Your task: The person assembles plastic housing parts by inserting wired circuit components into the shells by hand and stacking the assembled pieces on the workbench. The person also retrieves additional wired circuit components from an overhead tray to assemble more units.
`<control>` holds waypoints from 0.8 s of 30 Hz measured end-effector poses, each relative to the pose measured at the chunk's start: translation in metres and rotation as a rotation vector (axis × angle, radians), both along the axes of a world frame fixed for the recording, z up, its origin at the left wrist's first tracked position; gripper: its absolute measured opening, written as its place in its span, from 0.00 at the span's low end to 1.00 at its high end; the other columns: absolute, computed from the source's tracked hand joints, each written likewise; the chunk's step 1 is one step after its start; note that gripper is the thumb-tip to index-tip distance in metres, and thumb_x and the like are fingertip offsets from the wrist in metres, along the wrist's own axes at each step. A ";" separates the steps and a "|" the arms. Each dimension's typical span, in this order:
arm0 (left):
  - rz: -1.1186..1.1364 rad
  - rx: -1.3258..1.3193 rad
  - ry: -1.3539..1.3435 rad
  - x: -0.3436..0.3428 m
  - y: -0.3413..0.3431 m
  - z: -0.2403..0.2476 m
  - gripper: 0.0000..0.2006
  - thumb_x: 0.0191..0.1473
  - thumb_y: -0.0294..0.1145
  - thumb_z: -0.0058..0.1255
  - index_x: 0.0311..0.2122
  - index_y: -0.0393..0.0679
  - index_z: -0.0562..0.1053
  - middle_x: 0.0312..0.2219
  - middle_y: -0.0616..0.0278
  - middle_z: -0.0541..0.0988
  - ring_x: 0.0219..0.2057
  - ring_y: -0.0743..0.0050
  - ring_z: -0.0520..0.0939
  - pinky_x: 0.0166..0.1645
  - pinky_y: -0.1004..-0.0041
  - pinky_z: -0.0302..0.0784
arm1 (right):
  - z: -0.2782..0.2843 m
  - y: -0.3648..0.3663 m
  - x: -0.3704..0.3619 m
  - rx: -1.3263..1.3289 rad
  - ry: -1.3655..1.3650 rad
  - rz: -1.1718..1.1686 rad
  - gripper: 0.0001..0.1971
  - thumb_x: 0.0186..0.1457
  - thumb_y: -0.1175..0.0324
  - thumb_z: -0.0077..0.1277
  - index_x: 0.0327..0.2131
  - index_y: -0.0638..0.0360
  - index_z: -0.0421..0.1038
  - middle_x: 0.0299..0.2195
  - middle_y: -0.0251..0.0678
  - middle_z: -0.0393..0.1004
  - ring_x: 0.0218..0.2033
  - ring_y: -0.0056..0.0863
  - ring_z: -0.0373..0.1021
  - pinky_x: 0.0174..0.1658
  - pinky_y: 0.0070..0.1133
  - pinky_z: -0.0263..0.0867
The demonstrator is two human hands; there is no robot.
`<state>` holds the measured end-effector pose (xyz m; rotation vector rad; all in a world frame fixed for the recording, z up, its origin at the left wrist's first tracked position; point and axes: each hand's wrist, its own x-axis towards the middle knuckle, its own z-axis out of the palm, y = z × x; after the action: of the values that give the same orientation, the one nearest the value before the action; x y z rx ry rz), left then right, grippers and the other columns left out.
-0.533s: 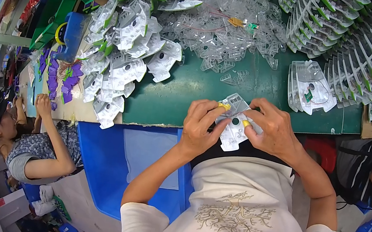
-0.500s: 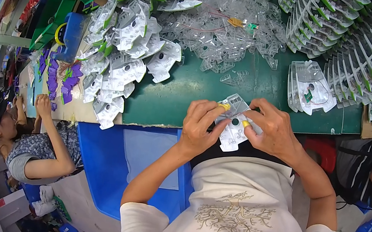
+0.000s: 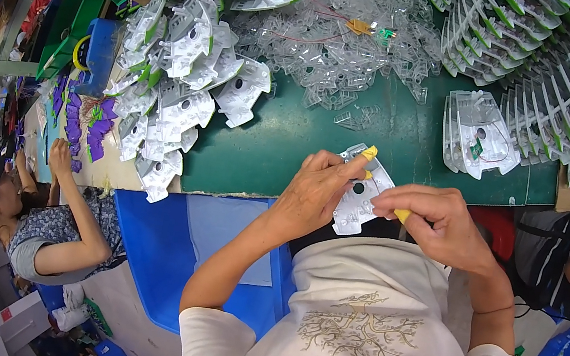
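Observation:
A silver-white moulded plastic shell (image 3: 353, 208) with a round dark hole hangs tilted just off the table's near edge. My left hand (image 3: 316, 197) grips it along its left side. Yellow covers sit on two of its fingertips, which lie over the shell's upper end. At the shell's right edge is my right hand (image 3: 436, 220), its fingers bent together and a yellow cover on the thumb. Whatever its fingertips may pinch is too small or hidden to make out.
Similar shells (image 3: 183, 112) are heaped at the left. Clear plastic pieces (image 3: 339, 36) spread across the back of the green table (image 3: 265, 163). Stacked shells (image 3: 483, 140) stand at the right. A blue bin (image 3: 163, 256) lies below the edge; a co-worker (image 3: 65, 232) sits left.
My right hand has drawn back a little to the right and down from the shell. My left fingers have shifted up over the shell's upper end while still holding it.

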<state>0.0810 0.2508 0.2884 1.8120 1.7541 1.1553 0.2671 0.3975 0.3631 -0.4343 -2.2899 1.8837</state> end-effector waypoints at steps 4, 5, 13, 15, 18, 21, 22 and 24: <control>0.021 0.013 -0.024 0.001 0.002 -0.004 0.33 0.49 0.15 0.55 0.61 0.40 0.63 0.40 0.60 0.82 0.38 0.57 0.76 0.48 0.63 0.70 | -0.022 -0.014 0.000 0.505 0.207 -0.070 0.12 0.46 0.81 0.56 0.38 0.66 0.77 0.35 0.42 0.78 0.32 0.37 0.77 0.31 0.24 0.72; 0.027 0.015 -0.033 0.001 0.002 -0.005 0.33 0.49 0.15 0.55 0.62 0.40 0.63 0.40 0.60 0.82 0.38 0.58 0.76 0.48 0.63 0.70 | -0.026 -0.020 0.000 0.502 0.206 -0.067 0.12 0.46 0.81 0.56 0.38 0.66 0.77 0.35 0.42 0.78 0.32 0.37 0.77 0.31 0.24 0.72; 0.044 0.025 -0.122 0.001 0.000 -0.008 0.34 0.50 0.15 0.54 0.63 0.42 0.62 0.40 0.60 0.82 0.40 0.58 0.75 0.49 0.62 0.68 | -0.035 -0.036 0.011 0.751 0.169 -0.095 0.18 0.36 0.80 0.58 0.38 0.62 0.77 0.40 0.40 0.74 0.25 0.29 0.73 0.28 0.23 0.70; 0.047 0.040 -0.135 0.000 -0.001 -0.008 0.33 0.49 0.16 0.55 0.63 0.42 0.63 0.40 0.60 0.82 0.40 0.59 0.75 0.48 0.63 0.69 | -0.033 -0.029 0.018 0.676 0.201 -0.171 0.18 0.38 0.83 0.56 0.38 0.63 0.77 0.34 0.38 0.75 0.21 0.26 0.70 0.24 0.21 0.67; 0.052 0.044 -0.124 0.000 -0.001 -0.008 0.32 0.49 0.16 0.55 0.62 0.41 0.64 0.39 0.60 0.83 0.39 0.58 0.75 0.48 0.64 0.70 | -0.043 -0.024 0.032 0.672 0.024 -0.294 0.17 0.45 0.84 0.56 0.42 0.63 0.74 0.23 0.34 0.72 0.19 0.25 0.69 0.22 0.22 0.65; 0.056 0.028 -0.124 0.004 0.002 -0.008 0.31 0.50 0.15 0.55 0.61 0.40 0.65 0.40 0.59 0.83 0.40 0.59 0.75 0.49 0.65 0.70 | -0.056 -0.032 0.036 0.498 -0.052 -0.384 0.19 0.47 0.83 0.55 0.46 0.63 0.70 0.24 0.36 0.72 0.20 0.26 0.70 0.23 0.22 0.66; 0.062 0.035 -0.108 0.004 0.002 -0.007 0.31 0.50 0.15 0.55 0.61 0.40 0.65 0.40 0.60 0.83 0.39 0.57 0.76 0.48 0.64 0.70 | -0.064 -0.034 0.033 0.436 0.020 -0.425 0.18 0.49 0.83 0.54 0.46 0.63 0.68 0.24 0.37 0.73 0.21 0.27 0.72 0.24 0.23 0.67; 0.089 0.043 -0.116 0.005 0.002 -0.006 0.28 0.47 0.15 0.56 0.57 0.39 0.69 0.39 0.57 0.82 0.40 0.54 0.77 0.47 0.62 0.72 | -0.077 -0.035 0.030 0.401 0.016 -0.431 0.16 0.49 0.83 0.53 0.44 0.63 0.68 0.25 0.37 0.74 0.23 0.26 0.73 0.26 0.23 0.68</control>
<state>0.0860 0.2525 0.2824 1.6697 1.7709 1.3155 0.2967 0.3621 0.2863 -0.7692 -2.2533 1.1923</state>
